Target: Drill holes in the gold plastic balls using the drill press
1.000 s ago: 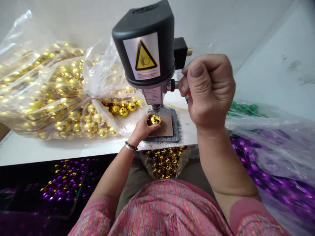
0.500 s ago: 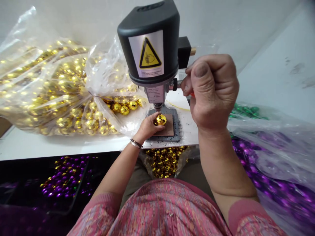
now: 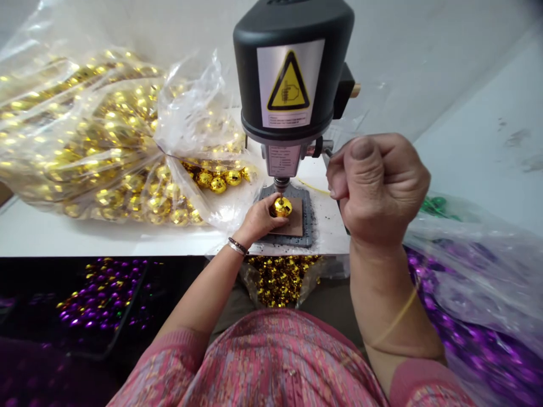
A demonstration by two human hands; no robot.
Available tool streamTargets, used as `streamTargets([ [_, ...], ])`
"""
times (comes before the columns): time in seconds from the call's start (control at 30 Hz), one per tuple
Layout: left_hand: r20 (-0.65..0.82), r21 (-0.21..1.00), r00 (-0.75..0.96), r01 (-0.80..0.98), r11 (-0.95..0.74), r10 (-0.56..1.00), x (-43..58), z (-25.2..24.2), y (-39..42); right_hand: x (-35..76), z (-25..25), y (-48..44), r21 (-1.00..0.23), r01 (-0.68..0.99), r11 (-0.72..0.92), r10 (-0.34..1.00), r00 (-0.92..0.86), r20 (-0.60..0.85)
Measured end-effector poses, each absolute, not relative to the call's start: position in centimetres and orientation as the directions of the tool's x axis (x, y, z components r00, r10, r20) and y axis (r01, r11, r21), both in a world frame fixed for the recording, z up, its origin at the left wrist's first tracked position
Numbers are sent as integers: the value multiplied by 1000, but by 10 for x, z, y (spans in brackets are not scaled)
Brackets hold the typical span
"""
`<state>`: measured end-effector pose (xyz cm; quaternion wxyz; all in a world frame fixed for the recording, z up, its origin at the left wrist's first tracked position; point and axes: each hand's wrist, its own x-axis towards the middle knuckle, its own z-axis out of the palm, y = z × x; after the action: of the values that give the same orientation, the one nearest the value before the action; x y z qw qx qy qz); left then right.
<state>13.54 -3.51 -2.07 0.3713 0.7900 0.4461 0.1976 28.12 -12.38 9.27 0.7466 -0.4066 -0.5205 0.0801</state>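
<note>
Only one view here, from the head. The left hand (image 3: 262,217) is curled partly closed, thumb and finger pinching a shiny gold faceted ball (image 3: 283,208) that sits on a flat brown square board (image 3: 294,217), right under the slim metal chuck and bit (image 3: 281,183). The bit tip looks to be at the top of the ball; too small to tell if it's actually in. The right hand (image 3: 384,186) is in a tight fist, by the looks of it round the end of a metal lever (image 3: 328,148), though the grip itself is mostly hidden.

What'd worry me: those slick facets. If the bit lands off-centre, it could skate, and the ball could roll or spin out of a pinch like that. Bare fingertips are right beside the bit, so a slip there could mean a nick. Push too hard on the lever and I reckon the ball might crack, if it's thin plastic.

As for what's around: the bulky black machine head (image 3: 292,28) looms over everything and hides whatever's behind it. Dark crumbs (image 3: 316,217) litter the ridged grey base (image 3: 309,226). To the left, a big clear bag of gold balls (image 3: 106,147) has its loose plastic not far from the left hand, so it could get in the way. Purple stuff in clear plastic (image 3: 487,339) crowds the right forearm, and a blurry yellow streak (image 3: 401,316) crosses that arm; a strand maybe, can't tell.
</note>
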Motion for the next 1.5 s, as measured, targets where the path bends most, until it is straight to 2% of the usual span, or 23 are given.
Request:
streamTargets([
  [0.23, -11, 790, 531, 524, -319, 847, 135, -28, -34, 281, 81, -123, -651, 325, 686, 495, 448, 745],
  [0.43, 13, 820, 543, 474, -320, 839, 133, -36, -31, 279, 70, -119, -550, 356, 755, 377, 449, 810],
  [0.73, 23, 841, 569, 434, -324, 822, 131, -38, -30, 280, 57, -117, -535, 326, 780, 349, 482, 803],
  [1.0, 39, 844, 582, 417, -339, 813, 130, -41, -28, 277, 46, -108, -405, 305, 862, 240, 458, 856],
  [1.2, 0, 887, 542, 388, -250, 840, 132, -41, -33, 276, 90, -109, -556, 213, 803, 377, 540, 752],
  [1.33, 16, 901, 496, 369, -228, 868, 126, -33, -48, 281, 121, -98, -573, 182, 799, 400, 551, 732],
  [1.5, 54, 870, 484, 406, -279, 874, 104, -28, -75, 282, 128, -94, -571, 144, 808, 417, 546, 727],
])
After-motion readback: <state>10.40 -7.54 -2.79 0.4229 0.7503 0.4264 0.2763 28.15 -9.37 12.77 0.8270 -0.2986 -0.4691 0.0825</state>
